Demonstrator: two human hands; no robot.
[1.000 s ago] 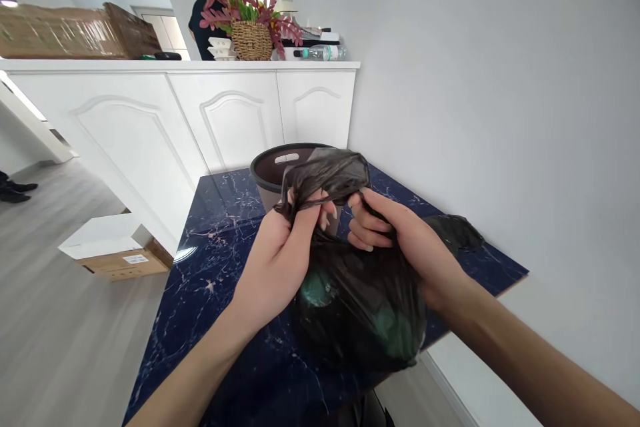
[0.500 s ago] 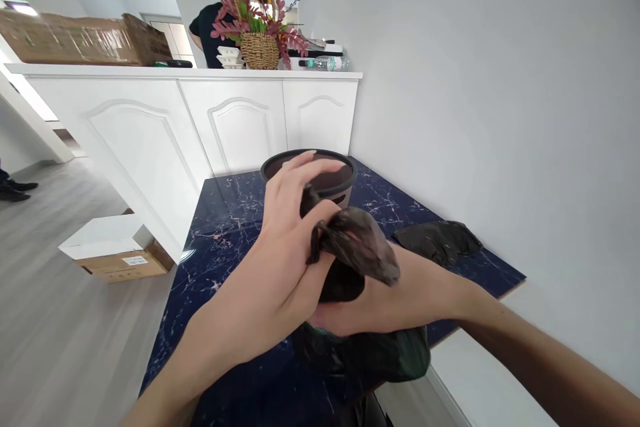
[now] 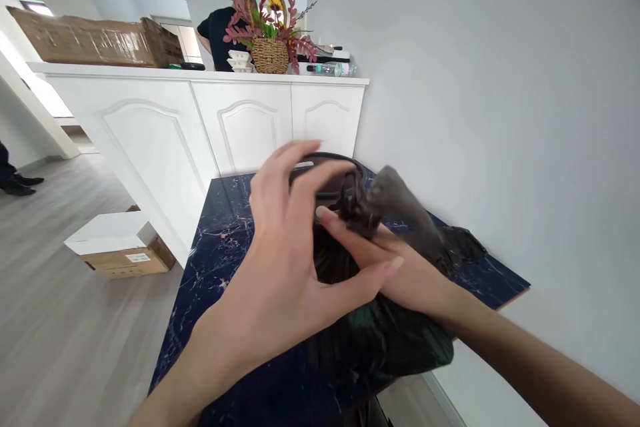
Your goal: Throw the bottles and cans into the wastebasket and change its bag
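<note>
A filled black plastic bag point(image 3: 385, 337) rests at the near side of the dark blue marbled tabletop point(image 3: 220, 233). My right hand point(image 3: 385, 260) grips the bag's gathered neck, and a twisted, knotted end sticks up above its fingers. My left hand point(image 3: 290, 240) is open around the near left of the neck, thumb and fingers spread apart in a C shape. Beyond the hands stands a round bin point(image 3: 327, 177) with a dark rim, partly hidden by my left fingers. Another piece of flattened black plastic point(image 3: 463, 243) lies at the table's right.
A grey wall point(image 3: 475, 80) borders the table on the right. White cabinets point(image 3: 255, 127) stand behind it, bearing a flower basket point(image 3: 270, 55), a water bottle point(image 3: 333, 69) and a long carton point(image 3: 100, 40). An open cardboard box point(image 3: 123, 247) sits on the floor at left. A person point(image 3: 220, 33) is behind the counter.
My left hand has let go of the bag's twisted neck and spread its fingers. The loose end now points up and right, above my right hand. The view has shifted slightly.
</note>
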